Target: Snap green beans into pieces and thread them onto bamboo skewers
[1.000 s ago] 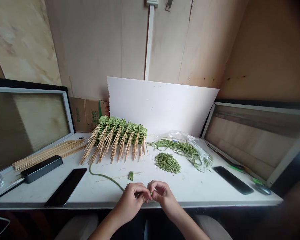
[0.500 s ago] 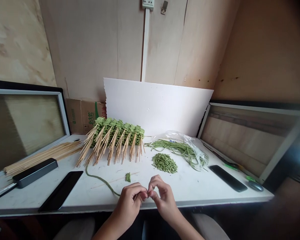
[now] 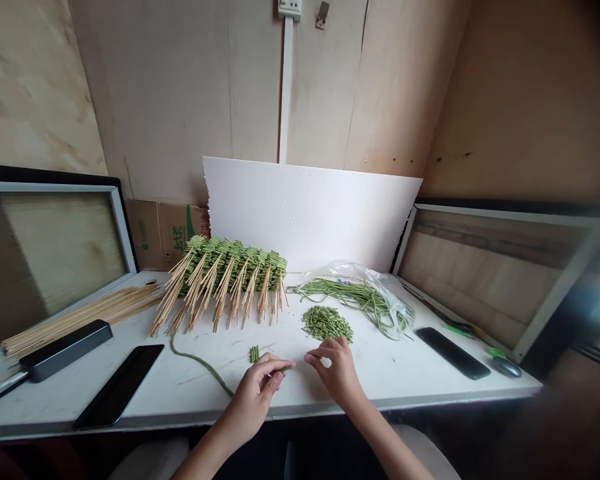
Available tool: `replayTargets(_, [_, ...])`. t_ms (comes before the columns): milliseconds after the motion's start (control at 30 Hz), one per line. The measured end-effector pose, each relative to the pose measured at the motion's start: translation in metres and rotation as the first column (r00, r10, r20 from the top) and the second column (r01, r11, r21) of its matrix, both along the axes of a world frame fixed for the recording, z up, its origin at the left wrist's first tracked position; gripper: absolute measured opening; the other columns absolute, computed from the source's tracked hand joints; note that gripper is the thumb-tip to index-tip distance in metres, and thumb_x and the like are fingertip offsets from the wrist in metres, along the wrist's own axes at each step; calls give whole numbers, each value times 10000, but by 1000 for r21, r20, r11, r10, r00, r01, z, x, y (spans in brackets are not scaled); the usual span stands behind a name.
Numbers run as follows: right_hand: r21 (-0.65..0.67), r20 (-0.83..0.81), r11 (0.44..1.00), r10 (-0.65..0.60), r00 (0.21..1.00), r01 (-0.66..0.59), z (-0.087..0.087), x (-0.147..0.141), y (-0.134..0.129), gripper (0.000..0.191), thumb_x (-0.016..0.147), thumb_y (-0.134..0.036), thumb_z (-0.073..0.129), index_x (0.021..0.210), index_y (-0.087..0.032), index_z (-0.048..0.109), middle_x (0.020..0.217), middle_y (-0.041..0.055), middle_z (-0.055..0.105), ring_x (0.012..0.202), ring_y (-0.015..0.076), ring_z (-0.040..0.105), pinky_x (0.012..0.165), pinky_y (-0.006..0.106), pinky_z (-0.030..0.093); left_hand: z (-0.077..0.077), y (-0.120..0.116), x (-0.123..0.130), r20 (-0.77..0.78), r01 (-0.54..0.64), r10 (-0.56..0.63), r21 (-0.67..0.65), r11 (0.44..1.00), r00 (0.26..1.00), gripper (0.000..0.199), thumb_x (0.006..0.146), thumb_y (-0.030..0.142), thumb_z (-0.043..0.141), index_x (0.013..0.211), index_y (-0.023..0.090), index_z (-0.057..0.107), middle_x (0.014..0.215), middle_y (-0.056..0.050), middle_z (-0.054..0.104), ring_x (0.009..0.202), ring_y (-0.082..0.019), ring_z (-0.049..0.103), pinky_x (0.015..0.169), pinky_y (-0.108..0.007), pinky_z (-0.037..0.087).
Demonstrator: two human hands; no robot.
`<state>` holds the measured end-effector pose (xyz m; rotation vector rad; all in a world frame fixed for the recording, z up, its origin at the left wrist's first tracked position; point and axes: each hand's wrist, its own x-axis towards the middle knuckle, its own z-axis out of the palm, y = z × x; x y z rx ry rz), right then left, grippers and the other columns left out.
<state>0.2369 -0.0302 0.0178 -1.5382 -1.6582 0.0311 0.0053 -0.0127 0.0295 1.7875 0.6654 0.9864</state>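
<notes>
Thumb and fingers of my left hand (image 3: 254, 395) are closed on a long green bean (image 3: 203, 363). Its end pokes out past the fingertips, and its tail curves away left over the white table. A short gap to the right, my right hand (image 3: 339, 372) is pinched; whatever its fingertips hold, if anything, is hidden. Just beyond the left hand lies a thin skewer with several short bean pieces (image 3: 255, 354) side by side on it. Behind the right hand is a heap of cut bean pieces (image 3: 326, 323).
Stacked bean skewers (image 3: 237, 263) stand at the back left, sticks toward me. Uncut long beans (image 3: 347, 292) lie in a clear plastic bag (image 3: 397, 310). Bare skewers (image 3: 85, 313), a black box (image 3: 67, 350), a dark phone-like slab (image 3: 123, 383), another slab (image 3: 453, 352) and a mouse (image 3: 507, 367) flank them.
My hands, together before, have come apart. The right one moved right and a little away from me; the bean's end now shows at the left fingertips. The view shifted slightly.
</notes>
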Motion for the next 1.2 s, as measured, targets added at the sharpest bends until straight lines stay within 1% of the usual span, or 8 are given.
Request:
replayTargets(133, [-23, 218, 993, -106, 970, 113, -13, 12, 4, 70, 862, -288, 789, 815, -293, 840, 842, 102, 700, 967, 349, 561, 806, 476, 456, -10, 6, 1, 52, -41, 40, 26, 999, 998, 336, 999, 417, 578, 1194, 204, 751, 1049, -101, 668, 913, -205, 656, 804, -321, 576])
replayTargets(267, [46, 273, 998, 36, 961, -51, 4, 4, -5, 147, 916, -306, 731, 1036, -274, 810, 981, 117, 719, 1037, 352, 565, 854, 490, 484, -18, 8, 4, 98, -154, 159, -57, 986, 982, 311, 913, 357, 703, 1170, 184, 733, 1007, -97, 735, 952, -233, 717, 864, -359, 610])
replayTargets(367, [43, 94, 949, 307, 947, -311, 23, -12, -16, 261, 985, -347, 643, 1222, -281, 731, 1009, 92, 726, 1009, 281, 597, 885, 432, 512, -17, 7, 5, 86, -208, 210, -32, 978, 974, 286, 890, 323, 717, 1138, 181, 726, 963, -87, 753, 931, -235, 736, 873, -370, 615])
replayTargets(467, [56, -55, 901, 433, 900, -430, 35, -27, -25, 300, 948, -397, 699, 1226, -285, 715, 981, 72, 725, 960, 252, 610, 881, 404, 516, -15, 5, 5, 71, -200, 198, 27, 979, 978, 245, 902, 312, 695, 1111, 185, 725, 945, -81, 758, 912, -228, 741, 855, -360, 614])
replayTargets(600, [112, -87, 908, 414, 906, -404, 37, -33, -27, 143, 997, -322, 631, 1018, -267, 762, 873, 66, 705, 883, 243, 589, 812, 393, 495, -11, 4, 2, -3, -216, 218, 133, 967, 976, 212, 925, 318, 685, 1091, 194, 730, 901, -66, 753, 827, -211, 722, 797, -336, 589])
replayTargets(933, [157, -84, 883, 457, 885, -442, 30, -40, -32, 127, 981, -253, 631, 946, -262, 753, 837, 68, 660, 888, 250, 537, 781, 388, 470, 3, -4, -1, -143, -113, 156, 270, 956, 977, 266, 1006, 305, 559, 856, 182, 741, 790, -52, 672, 718, -177, 619, 675, -261, 464])
replayTargets(1100, [185, -315, 896, 444, 839, -404, 21, -51, -36, 193, 959, -302, 664, 786, -243, 727, 781, 50, 661, 864, 238, 547, 798, 381, 445, 2, -9, 2, -106, -71, 97, 230, 971, 990, 296, 970, 201, 508, 728, 168, 675, 732, -42, 615, 684, -161, 576, 654, -248, 444])
replayTargets(1200, [207, -512, 885, 461, 725, -417, 14, -58, -36, 258, 908, -434, 736, 743, -237, 728, 738, 34, 639, 810, 225, 570, 803, 377, 448, 0, -8, 3, -52, -40, 50, 179, 983, 997, 322, 976, 245, 518, 697, 159, 654, 701, -43, 603, 671, -157, 564, 648, -246, 446])
